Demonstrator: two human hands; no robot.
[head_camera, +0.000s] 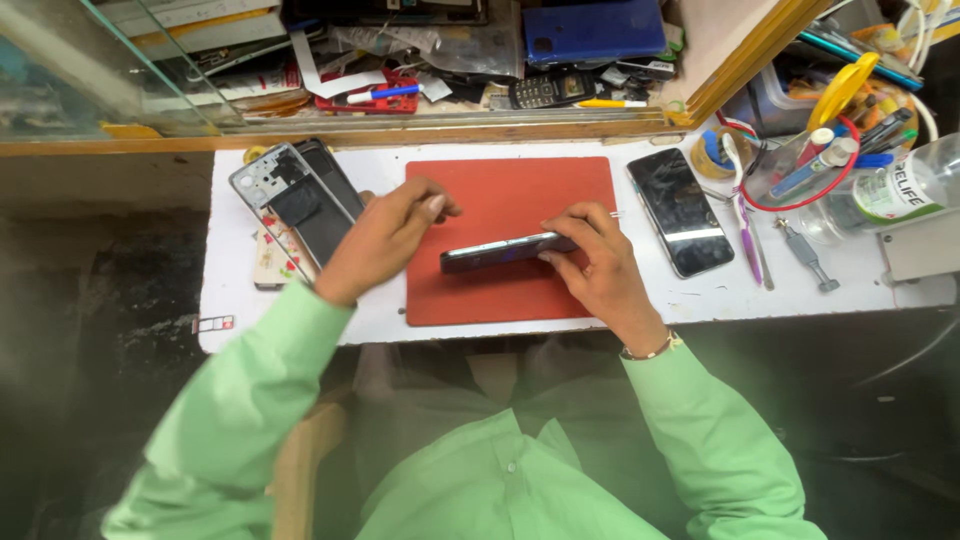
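A dark smartphone (500, 252) stands on its long edge over the red work mat (520, 190). My right hand (592, 262) grips its right end, and a thin metal tool tip sticks out past my fingers. At the mat's left edge my left hand (385, 235) rests with fingers loosely curled. It holds nothing and stays a little apart from the phone.
A disassembled phone frame and back panel (295, 195) lie at the left on the white bench (230, 280). Right of the mat lies another black phone (680, 212), then tweezers, a screwdriver, a tool holder and a clear bottle (885, 190). A cluttered shelf runs along the back.
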